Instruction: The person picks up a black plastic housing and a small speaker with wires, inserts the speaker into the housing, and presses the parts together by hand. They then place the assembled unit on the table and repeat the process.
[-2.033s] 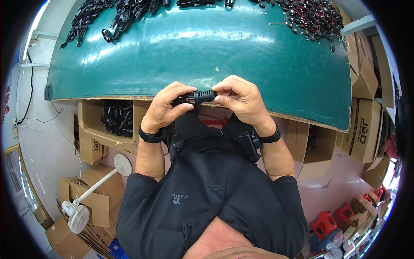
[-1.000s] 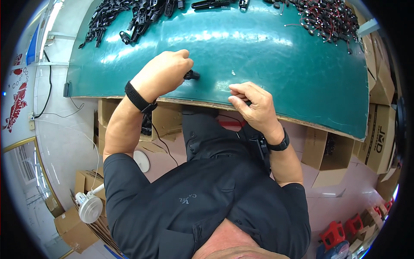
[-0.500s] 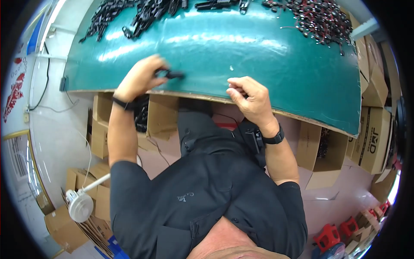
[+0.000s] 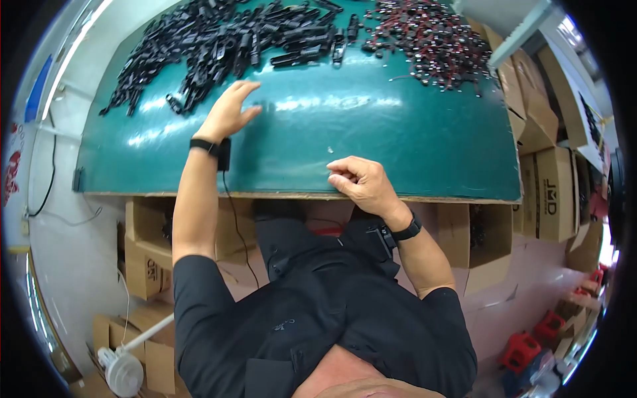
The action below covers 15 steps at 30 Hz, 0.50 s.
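My left hand [image 4: 232, 114] reaches over the green tabletop [image 4: 285, 142] with its fingers spread and nothing between them. It is just short of a wide heap of black plastic parts [image 4: 255, 46] along the far left and middle. Close to the table's near edge, my right hand [image 4: 363, 180] has thumb and fingers pressed together. What it holds, if anything, is hidden. A small white speck [image 4: 330, 150] lies just beyond its fingertips. At the far right is a pile of small dark and shiny components [image 4: 431, 43] with red wires.
Under the table's near edge stand open cardboard boxes, one at the left [image 4: 147, 229] and one at the right [image 4: 454, 229] with dark parts inside. More cartons [image 4: 547, 192] stand past the table's right side. A white fan [image 4: 123, 373] is at lower left, red stools [image 4: 521, 351] at lower right.
The black part that was in my left hand is gone from it. That hand has opened and moved forward toward the black heap. The view has shifted, showing more of both heaps.
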Available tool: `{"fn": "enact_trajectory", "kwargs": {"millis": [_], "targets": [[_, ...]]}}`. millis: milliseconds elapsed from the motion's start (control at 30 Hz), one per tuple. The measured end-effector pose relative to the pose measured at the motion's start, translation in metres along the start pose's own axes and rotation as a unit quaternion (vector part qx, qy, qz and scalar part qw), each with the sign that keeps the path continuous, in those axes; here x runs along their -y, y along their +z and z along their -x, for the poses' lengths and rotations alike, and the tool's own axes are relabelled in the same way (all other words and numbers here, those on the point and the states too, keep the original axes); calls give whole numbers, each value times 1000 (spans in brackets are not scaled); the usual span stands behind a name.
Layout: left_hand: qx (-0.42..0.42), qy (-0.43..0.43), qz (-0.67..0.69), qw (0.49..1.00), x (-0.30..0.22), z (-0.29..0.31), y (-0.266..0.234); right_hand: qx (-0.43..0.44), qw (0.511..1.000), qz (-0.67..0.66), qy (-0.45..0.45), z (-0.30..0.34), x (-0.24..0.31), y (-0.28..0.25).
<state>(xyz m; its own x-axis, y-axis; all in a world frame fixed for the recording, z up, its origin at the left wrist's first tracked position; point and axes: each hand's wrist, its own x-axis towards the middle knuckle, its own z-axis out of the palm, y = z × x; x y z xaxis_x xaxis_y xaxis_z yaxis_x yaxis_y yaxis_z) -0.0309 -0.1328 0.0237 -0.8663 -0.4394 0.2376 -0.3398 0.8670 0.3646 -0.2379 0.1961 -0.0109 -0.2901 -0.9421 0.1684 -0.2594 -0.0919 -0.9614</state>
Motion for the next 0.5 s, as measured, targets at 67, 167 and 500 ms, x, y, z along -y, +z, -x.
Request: {"fn": "enact_trajectory", "kwargs": {"millis": [67,167,500], "targets": [[-23,30,-1,999,19,-52,30,-1,998,57,-20,-6,8,-16],[-113,20,-78,990,50,-100,69,-42,989,138,-41,-28,3,-53],[28,-7,13,999,-31,-33,35,-223,845,481,72,-143,-70,-183]]}}
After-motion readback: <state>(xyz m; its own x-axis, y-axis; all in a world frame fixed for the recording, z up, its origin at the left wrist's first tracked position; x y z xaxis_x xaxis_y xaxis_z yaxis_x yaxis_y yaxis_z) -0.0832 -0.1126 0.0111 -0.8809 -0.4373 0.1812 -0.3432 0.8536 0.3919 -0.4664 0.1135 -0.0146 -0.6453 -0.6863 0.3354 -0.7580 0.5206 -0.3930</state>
